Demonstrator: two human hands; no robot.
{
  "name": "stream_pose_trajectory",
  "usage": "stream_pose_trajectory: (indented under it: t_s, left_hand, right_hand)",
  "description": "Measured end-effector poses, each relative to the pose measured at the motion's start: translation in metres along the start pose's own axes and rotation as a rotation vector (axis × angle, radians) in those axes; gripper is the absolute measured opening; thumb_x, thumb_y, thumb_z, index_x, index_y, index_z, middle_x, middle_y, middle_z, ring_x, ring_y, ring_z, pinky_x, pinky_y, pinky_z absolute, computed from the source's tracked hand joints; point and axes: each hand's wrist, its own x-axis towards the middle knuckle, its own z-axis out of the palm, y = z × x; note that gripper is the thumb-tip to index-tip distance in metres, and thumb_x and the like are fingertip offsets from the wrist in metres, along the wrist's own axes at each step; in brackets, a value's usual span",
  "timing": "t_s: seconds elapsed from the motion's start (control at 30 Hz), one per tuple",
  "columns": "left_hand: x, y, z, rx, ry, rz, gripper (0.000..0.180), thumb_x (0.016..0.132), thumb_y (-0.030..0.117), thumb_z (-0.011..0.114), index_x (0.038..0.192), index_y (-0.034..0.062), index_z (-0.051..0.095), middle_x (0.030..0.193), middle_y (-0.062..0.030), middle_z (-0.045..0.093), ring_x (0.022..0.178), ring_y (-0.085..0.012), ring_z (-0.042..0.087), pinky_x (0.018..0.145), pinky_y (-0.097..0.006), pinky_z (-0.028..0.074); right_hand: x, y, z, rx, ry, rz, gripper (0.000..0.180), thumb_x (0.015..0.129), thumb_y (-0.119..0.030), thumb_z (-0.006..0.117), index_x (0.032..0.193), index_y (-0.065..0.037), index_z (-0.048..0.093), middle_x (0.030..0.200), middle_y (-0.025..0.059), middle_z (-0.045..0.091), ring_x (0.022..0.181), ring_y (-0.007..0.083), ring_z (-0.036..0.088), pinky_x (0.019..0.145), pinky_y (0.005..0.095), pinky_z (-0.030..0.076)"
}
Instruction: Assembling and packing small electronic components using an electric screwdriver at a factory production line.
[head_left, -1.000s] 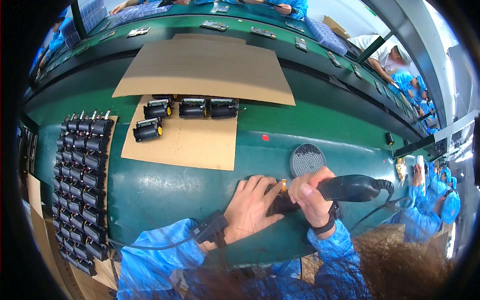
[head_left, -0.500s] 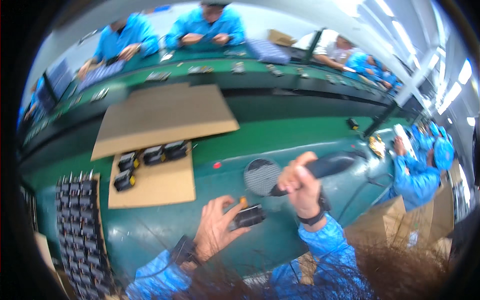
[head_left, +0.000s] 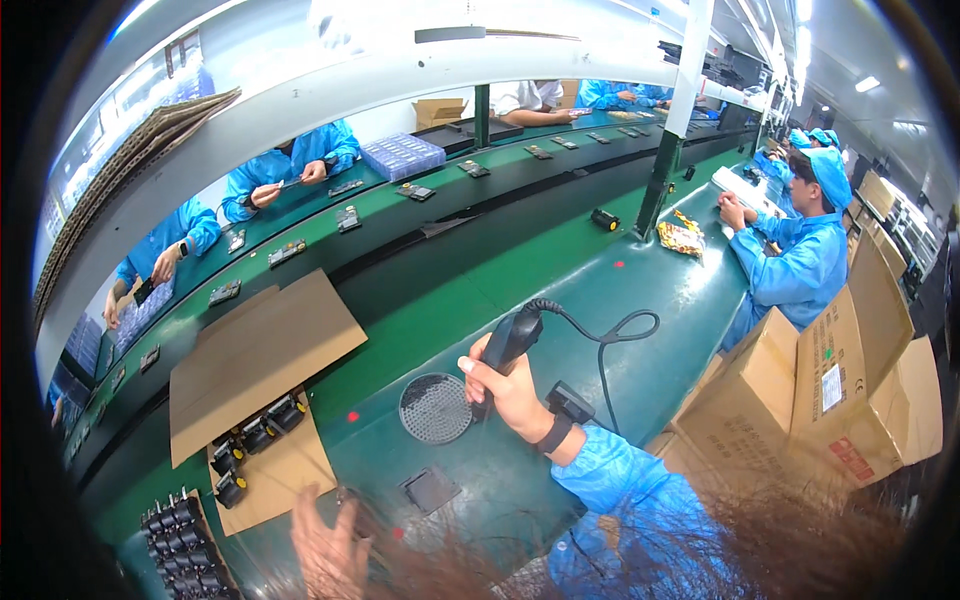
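Screwdriver [head_left: 514, 338], black and corded, stands slanted in our right hand [head_left: 515, 397], over the green worktop [head_left: 540, 470]; we have our fingers closed around it, and its cable [head_left: 602, 350] loops away on the right. Its lower end shows below our fingers, by the right edge of a round dish [head_left: 437, 408] with a grey, pitted-looking filling; whether they touch, we cannot tell. Our left hand [head_left: 328, 545] is low in view and blurred, fingers partly spread; a dark shape lies by its fingertips, but we cannot tell whether we grip it. Between our hands, a dark square plate [head_left: 430, 490] lies flat on the worktop. Left of the dish, black units with yellow ends [head_left: 257, 434] sit on a cardboard sheet [head_left: 285, 475], partly under a larger raised cardboard panel [head_left: 268, 350]. Farther down at left, we see packed rows of black units [head_left: 187, 548]. Beyond, circuit boards [head_left: 287, 253] line a green ledge, and to our right a co-worker in blue [head_left: 800, 255] sits behind open cardboard boxes [head_left: 800, 385].
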Motion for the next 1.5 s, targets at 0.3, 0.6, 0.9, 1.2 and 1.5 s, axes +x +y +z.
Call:
stream_pose_trajectory:
  t_s: [0.3,0.6,0.9,1.2,1.5]
  left_hand:
    - [-0.01,0.031,0.002,-0.225,-0.273,-0.102,0.061,0.081,0.012,0.076,0.138,0.0159,0.054,0.135,-0.0215,0.049,0.119,-0.0409,0.053,0.102,-0.046,0.048]
    - [-0.155,0.037,-0.116,-0.215,0.027,-0.911,0.08,0.07,0.009,0.087,0.141,0.0033,0.049,0.135,-0.0179,0.048,0.123,-0.0355,0.053,0.101,-0.04,0.049]
    - [-0.304,0.037,-0.157,0.498,0.102,-1.272,0.06,0.07,0.011,0.079,0.127,0.0031,0.059,0.125,-0.0133,0.056,0.118,-0.0326,0.055,0.099,-0.039,0.048]
    - [-0.296,0.003,-0.134,0.397,0.217,-1.207,0.055,0.073,0.011,0.082,0.124,0.0015,0.062,0.125,-0.0172,0.055,0.117,-0.0359,0.055,0.101,-0.043,0.047]
    - [-0.25,-0.003,-0.124,0.484,0.222,-1.053,0.064,0.067,0.009,0.082,0.127,0.0029,0.059,0.128,-0.0161,0.054,0.12,-0.0377,0.05,0.105,-0.048,0.04]
  right_hand:
    - [-0.003,0.008,-0.019,-0.219,0.113,-0.085,0.012,0.092,-0.008,0.066,0.099,-0.008,0.057,0.063,0.0,0.051,0.052,0.0123,0.05,0.051,0.0296,0.043]
    - [0.013,0.029,-0.048,-0.064,-0.023,-0.026,0.008,0.102,-0.015,0.056,0.103,-0.008,0.052,0.07,-0.0025,0.042,0.058,0.0071,0.041,0.058,0.0251,0.036]
    - [0.015,0.032,-0.058,-0.051,-0.037,-0.038,0.008,0.103,-0.014,0.054,0.105,-0.006,0.054,0.071,-0.0023,0.04,0.06,0.0065,0.038,0.059,0.0246,0.034]
    - [0.013,0.029,-0.055,-0.085,-0.051,-0.062,0.007,0.103,-0.014,0.054,0.105,-0.007,0.054,0.071,-0.0025,0.04,0.06,0.0065,0.038,0.06,0.025,0.035]
    - [0.005,0.021,-0.034,-0.019,-0.067,-0.022,0.012,0.102,-0.016,0.055,0.11,-0.008,0.051,0.068,-0.0018,0.042,0.058,0.0089,0.041,0.058,0.0268,0.037]
